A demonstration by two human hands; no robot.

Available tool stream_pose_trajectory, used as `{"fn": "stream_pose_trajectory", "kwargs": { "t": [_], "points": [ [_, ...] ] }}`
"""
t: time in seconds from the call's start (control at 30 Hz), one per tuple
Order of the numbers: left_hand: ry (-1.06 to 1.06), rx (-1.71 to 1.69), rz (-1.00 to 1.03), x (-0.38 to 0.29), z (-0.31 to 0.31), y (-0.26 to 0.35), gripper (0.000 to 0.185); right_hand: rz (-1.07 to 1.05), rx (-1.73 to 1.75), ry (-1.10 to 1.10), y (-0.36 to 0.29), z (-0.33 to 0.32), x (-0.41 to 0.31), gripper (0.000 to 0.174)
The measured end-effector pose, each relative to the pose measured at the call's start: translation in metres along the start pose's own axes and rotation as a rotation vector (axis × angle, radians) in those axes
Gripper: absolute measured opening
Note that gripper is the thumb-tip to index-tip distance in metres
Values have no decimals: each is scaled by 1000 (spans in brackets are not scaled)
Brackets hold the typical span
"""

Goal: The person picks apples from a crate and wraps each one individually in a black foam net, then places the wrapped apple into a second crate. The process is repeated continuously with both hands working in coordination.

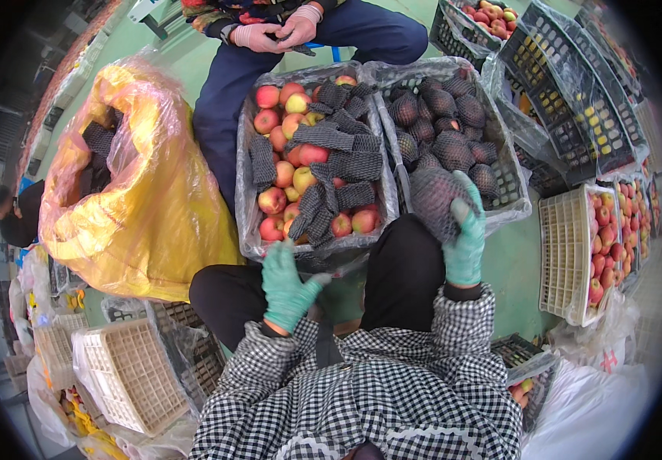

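Note:
My right hand (464,233), in a green glove, holds an apple in a dark foam net sleeve (438,201) over the near edge of the right crate (515,210). Other sleeved apples (451,121) fill much of that plastic-lined crate. My left hand (289,287), also gloved in green, is held with its fingers apart and nothing in it, at the near edge of the left crate (244,190). Bare red and yellow apples (304,179) lie in the left crate, with loose dark foam net sleeves (322,138) on top of them.
A yellow plastic-lined sack (175,230) with dark foam sleeves stands at left. Across the crates sits a person (270,37) in pink gloves, holding something dark. A white crate of apples (563,253) and stacked black crates (572,92) stand at right; an off-white crate (132,368) is at lower left.

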State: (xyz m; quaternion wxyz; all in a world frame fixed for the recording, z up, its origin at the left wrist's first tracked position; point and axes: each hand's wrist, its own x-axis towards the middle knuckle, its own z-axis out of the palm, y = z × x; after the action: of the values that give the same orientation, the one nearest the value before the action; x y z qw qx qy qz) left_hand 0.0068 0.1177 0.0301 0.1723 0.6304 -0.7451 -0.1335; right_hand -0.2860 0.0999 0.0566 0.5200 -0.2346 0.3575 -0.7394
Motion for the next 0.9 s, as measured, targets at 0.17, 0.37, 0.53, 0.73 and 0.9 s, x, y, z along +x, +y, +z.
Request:
{"fn": "stream_pose_trajectory", "kwargs": {
  "t": [0.17, 0.37, 0.53, 0.73, 0.9],
  "points": [
    [-164, -336, -121, -52, 65, -18, 73, -11, -267, 488, 21, -100, 54, 46],
    [-33, -1241, -1059, -41, 112, -44, 45, -188, -1099, 566, 21, -155, 99, 59],
    [278, -1232, -877, -17, 125, -51, 24, -227, -1183, 323, 0, -94, 62, 63],
    [-64, -1052, -445, -48, 43, -25, 22, -248, -1053, -285, 9, 30, -36, 48],
    [-263, -673, -117, -61, -15, -8, 21, -43, -1260, -945, 76, 94, -85, 41]
  ]
}}
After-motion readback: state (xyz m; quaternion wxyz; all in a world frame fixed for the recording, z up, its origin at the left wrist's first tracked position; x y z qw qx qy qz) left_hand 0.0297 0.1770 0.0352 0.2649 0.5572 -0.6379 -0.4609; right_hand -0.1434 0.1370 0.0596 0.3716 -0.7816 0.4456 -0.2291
